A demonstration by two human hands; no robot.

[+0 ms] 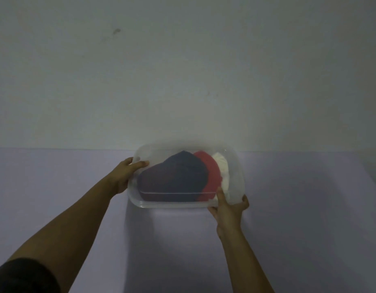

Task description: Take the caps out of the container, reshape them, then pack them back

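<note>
While the left hand (124,176) and right hand (227,208) each clasp an edge of the clear container (237,176) at lower centre of the frame, on the worktop (56,176), the three caps (178,176) lie inside, so everything remains.

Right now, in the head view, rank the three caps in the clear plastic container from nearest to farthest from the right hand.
From the right hand:
1. White fabric cap, rightmost, just above the thumb.
2. Red fabric cap, in the middle.
3. Dark navy fabric cap, leftmost, filling the left side.
</note>
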